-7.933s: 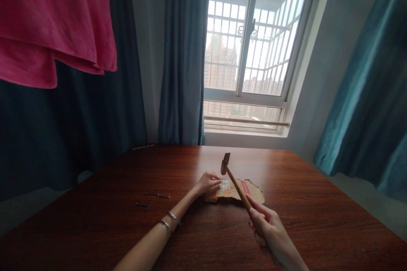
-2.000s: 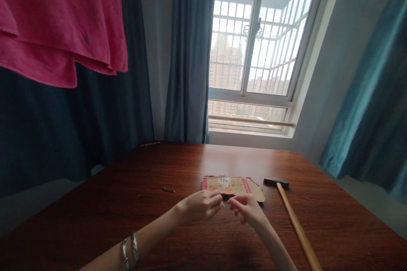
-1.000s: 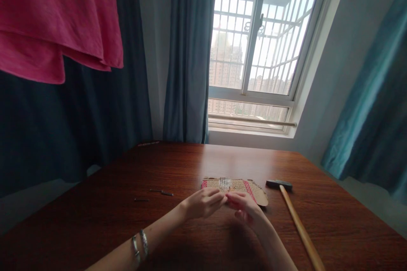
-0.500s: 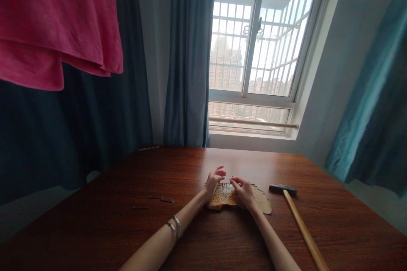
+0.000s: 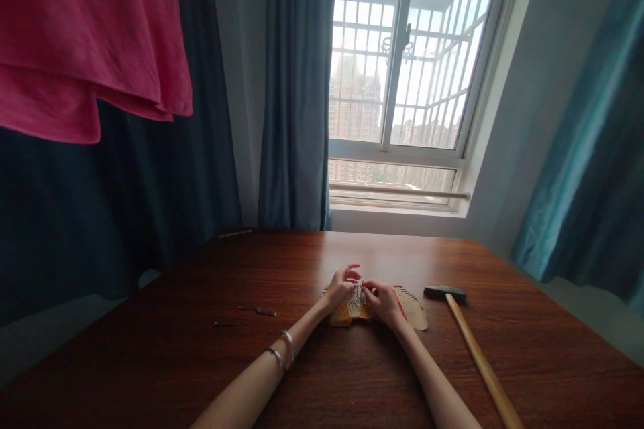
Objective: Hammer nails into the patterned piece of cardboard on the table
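Note:
A tan, fan-shaped piece with dark spots or holes (image 5: 415, 314) lies on the table in front of me. Several thin dark nails (image 5: 356, 289) stand upright on it, between my hands. My right hand (image 5: 383, 301) is closed in a pinch around another upright nail (image 5: 362, 285), its tip close to the standing ones. My left hand (image 5: 342, 288) is at the piece's left side, fingers apart and curved near the nails; whether its thumb touches one I cannot tell. Part of the piece is hidden beneath both hands.
A hammer with a wooden handle (image 5: 475, 348) lies to the right. Several thin dark metal pieces (image 5: 265, 312) lie on the wooden table (image 5: 151, 362) at the left. A pink cloth (image 5: 95, 40) hangs at upper left. Curtains (image 5: 296, 94) and a window stand behind the table.
My right hand has moved slightly left with the nail, bringing it near the standing nails. My left hand has come in a little closer to them. The view has shifted slightly.

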Action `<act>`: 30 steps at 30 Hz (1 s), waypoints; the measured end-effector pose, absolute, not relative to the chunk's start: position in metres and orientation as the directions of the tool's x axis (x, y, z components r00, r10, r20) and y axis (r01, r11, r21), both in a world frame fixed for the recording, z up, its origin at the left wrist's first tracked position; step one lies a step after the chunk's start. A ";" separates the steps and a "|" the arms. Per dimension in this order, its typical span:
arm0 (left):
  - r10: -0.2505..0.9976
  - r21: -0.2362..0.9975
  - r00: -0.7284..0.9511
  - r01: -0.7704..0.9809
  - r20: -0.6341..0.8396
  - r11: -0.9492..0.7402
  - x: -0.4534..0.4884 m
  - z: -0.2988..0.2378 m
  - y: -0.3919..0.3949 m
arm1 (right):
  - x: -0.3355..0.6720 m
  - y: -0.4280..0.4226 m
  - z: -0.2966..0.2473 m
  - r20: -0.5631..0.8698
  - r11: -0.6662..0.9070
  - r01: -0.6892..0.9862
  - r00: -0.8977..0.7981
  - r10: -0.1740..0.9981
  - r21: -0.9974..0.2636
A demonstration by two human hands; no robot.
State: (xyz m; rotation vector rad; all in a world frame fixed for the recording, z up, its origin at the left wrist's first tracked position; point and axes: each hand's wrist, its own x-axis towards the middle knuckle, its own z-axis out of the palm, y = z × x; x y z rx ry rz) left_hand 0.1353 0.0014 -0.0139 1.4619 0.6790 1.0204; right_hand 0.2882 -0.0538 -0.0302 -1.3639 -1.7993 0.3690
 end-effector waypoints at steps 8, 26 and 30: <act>0.803 0.948 0.539 0.025 0.255 -0.318 0.129 -0.016 0.006 | 0.291 -0.054 -0.033 0.452 0.396 0.683 -0.108 0.886 -0.613; 0.761 0.865 0.558 0.144 0.330 -0.481 0.131 -0.021 0.003 | 0.292 -0.057 -0.031 0.474 0.446 0.643 -0.144 0.869 -0.623; 0.760 0.858 0.558 0.154 0.334 -0.490 0.131 -0.023 0.005 | 0.290 -0.059 -0.031 0.464 0.435 0.638 -0.135 0.875 -0.635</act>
